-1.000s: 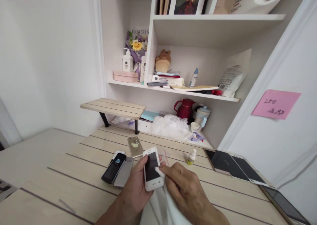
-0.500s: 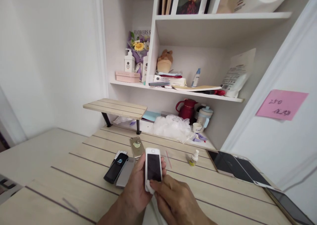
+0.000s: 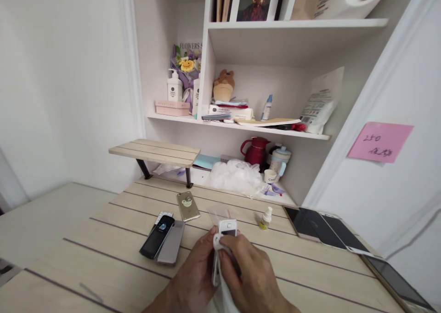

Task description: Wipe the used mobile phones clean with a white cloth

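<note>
Left hand (image 3: 198,276) grips a small white glass-fronted phone (image 3: 225,239) by its edges, likely light and slippery, while right hand (image 3: 246,274) presses a soft white cloth (image 3: 220,299) on it.

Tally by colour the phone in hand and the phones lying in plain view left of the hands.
White phone, held: 1
Black phone: 1
Grey phone: 1
Gold phone: 1
Total: 4
</note>
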Demonstrator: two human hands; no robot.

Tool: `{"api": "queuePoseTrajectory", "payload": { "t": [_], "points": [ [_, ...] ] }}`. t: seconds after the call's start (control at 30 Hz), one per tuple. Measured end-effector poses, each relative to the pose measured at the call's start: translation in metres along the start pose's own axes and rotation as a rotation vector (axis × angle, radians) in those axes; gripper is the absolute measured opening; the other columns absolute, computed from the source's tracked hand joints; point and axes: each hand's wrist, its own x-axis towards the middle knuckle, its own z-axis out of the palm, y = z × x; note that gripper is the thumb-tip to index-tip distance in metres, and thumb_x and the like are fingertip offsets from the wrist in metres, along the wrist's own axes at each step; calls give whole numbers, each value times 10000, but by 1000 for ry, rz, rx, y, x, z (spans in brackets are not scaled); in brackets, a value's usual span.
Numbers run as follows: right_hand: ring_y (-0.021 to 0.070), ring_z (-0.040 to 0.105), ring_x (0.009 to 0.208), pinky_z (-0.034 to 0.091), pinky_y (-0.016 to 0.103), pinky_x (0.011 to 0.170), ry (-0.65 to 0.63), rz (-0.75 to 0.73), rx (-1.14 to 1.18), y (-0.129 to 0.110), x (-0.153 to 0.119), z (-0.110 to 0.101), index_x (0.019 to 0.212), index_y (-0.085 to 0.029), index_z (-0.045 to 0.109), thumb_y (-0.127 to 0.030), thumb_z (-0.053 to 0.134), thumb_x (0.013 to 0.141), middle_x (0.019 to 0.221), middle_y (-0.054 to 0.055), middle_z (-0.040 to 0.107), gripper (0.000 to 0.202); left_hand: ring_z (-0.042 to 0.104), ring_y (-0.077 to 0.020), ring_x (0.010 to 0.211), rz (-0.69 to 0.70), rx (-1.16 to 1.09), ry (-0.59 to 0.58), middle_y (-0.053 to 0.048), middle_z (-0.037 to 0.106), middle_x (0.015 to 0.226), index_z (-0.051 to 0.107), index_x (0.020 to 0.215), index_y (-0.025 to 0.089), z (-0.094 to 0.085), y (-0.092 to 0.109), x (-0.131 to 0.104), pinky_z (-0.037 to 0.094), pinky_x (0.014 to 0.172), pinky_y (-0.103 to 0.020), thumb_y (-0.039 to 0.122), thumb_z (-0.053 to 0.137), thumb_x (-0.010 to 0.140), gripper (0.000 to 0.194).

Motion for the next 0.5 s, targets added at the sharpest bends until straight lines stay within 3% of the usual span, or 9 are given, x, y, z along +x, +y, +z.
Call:
{"api": "queuePoseTrajectory", "payload": {
  "t": [0.23,0.4,0.5],
  "points": [
    [192,698,762,558,296,695,149,234,-39,9,7,-10,1062,-206,588,-215,486,947,881,48,701,154,703,-217,809,11,47,-12,-73,744,804,683,1112,145,3,-2,-1,497,799,-313,327,556,928,287],
    [167,633,682,516,275,640,-78,-84,39,-5,5,-8,1139,-220,608,-158,457,971,792,33,612,233,694,-231,762,-87,49,29,-58,715,702,696,1025,139,7,3,-1,498,741,-305,359,659,849,284],
    [171,624,685,512,284,647,-94,-46,12,-2,5,-10,1169,-223,615,-166,450,983,799,37,601,255,677,-227,737,-133,43,65,-48,695,663,710,908,151,6,2,1,492,714,-299,437,652,836,301]
  ]
}}
